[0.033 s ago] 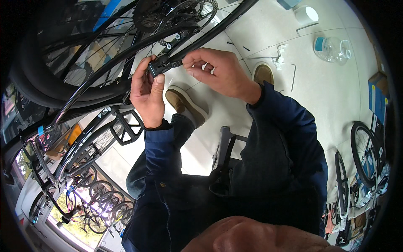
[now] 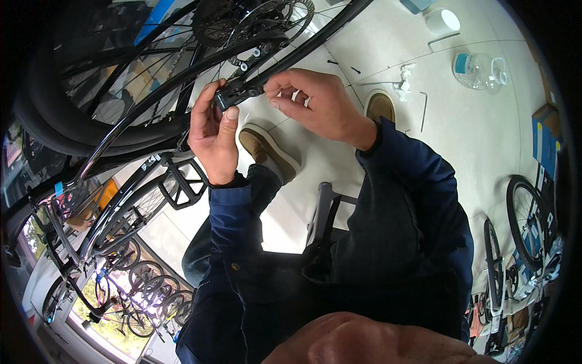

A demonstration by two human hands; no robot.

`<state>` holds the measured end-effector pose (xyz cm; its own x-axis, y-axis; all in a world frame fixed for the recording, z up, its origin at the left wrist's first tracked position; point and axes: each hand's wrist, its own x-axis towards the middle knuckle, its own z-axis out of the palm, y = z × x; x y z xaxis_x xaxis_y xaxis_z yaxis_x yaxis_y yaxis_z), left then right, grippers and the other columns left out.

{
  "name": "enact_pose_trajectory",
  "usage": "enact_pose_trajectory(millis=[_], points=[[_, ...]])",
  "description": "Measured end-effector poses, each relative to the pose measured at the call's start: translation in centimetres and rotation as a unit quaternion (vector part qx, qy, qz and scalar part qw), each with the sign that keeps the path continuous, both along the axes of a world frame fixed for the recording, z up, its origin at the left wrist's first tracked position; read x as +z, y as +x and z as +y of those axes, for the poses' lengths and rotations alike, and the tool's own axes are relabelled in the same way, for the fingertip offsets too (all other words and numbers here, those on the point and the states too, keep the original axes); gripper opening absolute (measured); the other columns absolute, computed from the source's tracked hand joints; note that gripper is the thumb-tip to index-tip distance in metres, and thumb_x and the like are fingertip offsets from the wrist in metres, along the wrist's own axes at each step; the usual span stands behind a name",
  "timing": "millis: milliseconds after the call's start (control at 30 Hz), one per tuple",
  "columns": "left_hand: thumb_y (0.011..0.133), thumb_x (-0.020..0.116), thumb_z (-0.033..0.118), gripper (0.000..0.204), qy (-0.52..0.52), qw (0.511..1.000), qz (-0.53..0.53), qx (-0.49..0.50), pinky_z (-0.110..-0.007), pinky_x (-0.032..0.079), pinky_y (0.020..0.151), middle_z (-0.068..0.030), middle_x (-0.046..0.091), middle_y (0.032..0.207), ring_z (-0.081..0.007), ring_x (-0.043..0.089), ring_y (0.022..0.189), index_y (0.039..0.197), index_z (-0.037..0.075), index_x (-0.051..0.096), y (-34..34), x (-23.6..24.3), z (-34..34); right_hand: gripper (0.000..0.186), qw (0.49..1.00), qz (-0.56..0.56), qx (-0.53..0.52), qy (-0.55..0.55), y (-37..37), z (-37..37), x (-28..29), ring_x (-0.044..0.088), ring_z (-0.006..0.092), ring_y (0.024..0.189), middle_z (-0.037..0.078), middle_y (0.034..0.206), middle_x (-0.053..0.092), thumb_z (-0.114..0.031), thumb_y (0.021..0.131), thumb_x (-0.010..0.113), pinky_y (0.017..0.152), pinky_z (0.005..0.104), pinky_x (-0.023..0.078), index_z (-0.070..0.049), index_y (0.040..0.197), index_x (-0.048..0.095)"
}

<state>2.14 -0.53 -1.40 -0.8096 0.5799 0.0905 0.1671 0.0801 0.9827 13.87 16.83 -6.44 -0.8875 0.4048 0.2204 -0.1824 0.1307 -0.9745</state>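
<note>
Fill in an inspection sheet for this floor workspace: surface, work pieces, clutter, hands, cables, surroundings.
Surface: pale tiled floor, with visible joint lines.
Work pieces: small black part close to the frame tube of a black bicycle; whether it is attached cannot be told.
Clutter: loose on the floor, an L-shaped hex key, another bent tool, a small dark bolt, a clear plastic container and a white tub.
Hands: left hand grips the black part; right hand is curled beside it, contents unclear.
Cables: nothing seen for certain.
Surroundings: bicycles by a bright window at lower left.
</note>
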Motion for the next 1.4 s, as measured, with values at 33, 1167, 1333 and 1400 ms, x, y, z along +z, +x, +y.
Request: enact_pose_trajectory(millis=[33,1167,1333,1400], points=[[0.091,0.074,0.004,0.047,-0.002,1.0,0.002,-0.001,-0.035,0.043,0.109,-0.0168,0.059,0.137,-0.0232,0.057,0.125,0.135,-0.001,0.057,0.0,0.0,0.0,0.019,1.0,-0.003,-0.002,0.005,0.0,0.0,-0.1,0.071,0.0151,0.079,0.006,0.094,0.073,-0.013,0.093,0.073,0.064,0.0259,0.057,-0.006,0.109,0.067],[0.097,0.065,0.007,0.041,-0.031,0.982,0.153,0.106,-0.038,0.049,0.107,-0.0153,0.058,0.137,-0.025,0.057,0.127,0.136,0.0,0.055,1.7,-1.2,0.8,0.028,0.944,-0.218,-0.063,-0.24,11.2,3.9,-8.5,0.064,0.011,0.082,0.006,0.099,0.073,-0.02,0.108,0.046,0.068,0.0255,0.053,-0.005,0.125,0.064],[0.102,0.059,0.017,0.037,0.005,0.981,-0.009,0.192,-0.034,0.047,0.105,-0.0139,0.059,0.127,-0.0201,0.058,0.117,0.134,-0.001,0.053,6.6,-2.1,-1.2,0.039,0.922,-0.242,-0.155,-0.259,15.6,5.4,-9.6,0.06,0.0094,0.069,0.006,0.083,0.071,-0.031,0.11,0.043,0.061,0.0233,0.048,-0.001,0.114,0.069],[0.103,0.06,0.019,0.039,0.008,0.977,-0.067,0.2,-0.034,0.047,0.105,-0.0132,0.057,0.13,-0.0204,0.058,0.118,0.135,-0.001,0.052,8.4,-2.2,-2.0,0.043,0.893,-0.249,-0.208,-0.313,17.6,5.9,-9.6,0.06,0.0094,0.068,0.006,0.081,0.071,-0.034,0.11,0.041,0.06,0.0233,0.047,0.0,0.113,0.069]])
